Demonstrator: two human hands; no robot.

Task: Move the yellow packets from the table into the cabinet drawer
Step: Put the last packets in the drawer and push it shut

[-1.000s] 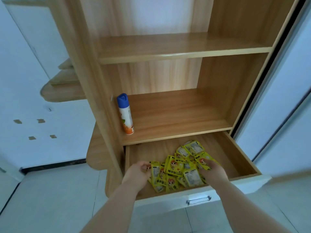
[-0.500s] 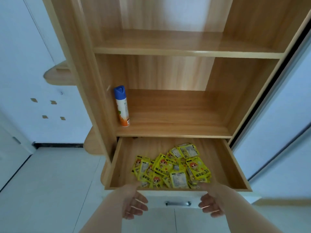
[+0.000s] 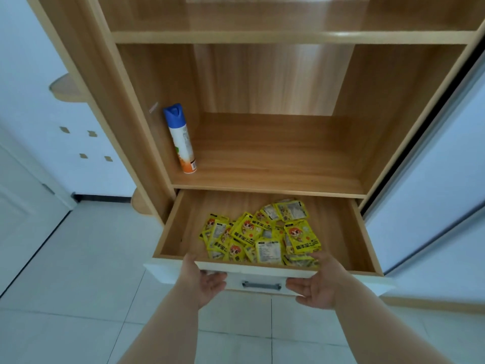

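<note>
Wood-grain side shelves (image 3: 65,89) jut from the left flank of the cabinet (image 3: 110,106), and just inside it a blue-capped spray can (image 3: 180,139) stands upright on the shelf (image 3: 275,166) above the drawer (image 3: 170,227). The drawer is pulled out. The yellow packets (image 3: 262,233) lie in a loose overlapping heap on its floor, right of centre and toward the front, apart from the left wall. The left hand (image 3: 207,281) hangs at the white drawer front (image 3: 168,271), fingers relaxed, palm turned inward, holding nothing. The dark handle (image 3: 261,285) sits between it and the right hand (image 3: 317,285), which mirrors it, likewise slack and empty. Whether either hand touches the front cannot be told. The packets look light, thin and soft, with slick faces, so they would likely slide over one another. A two-handed scoop under the heap, or a pinch at a sealed edge for a single one, seems the surest hold. The front board hides the nearest packets' lower edges, the heap conceals how many lie beneath, the print is too small to read, and the counter is out of view, so whether more packets wait there is unknown.
</note>
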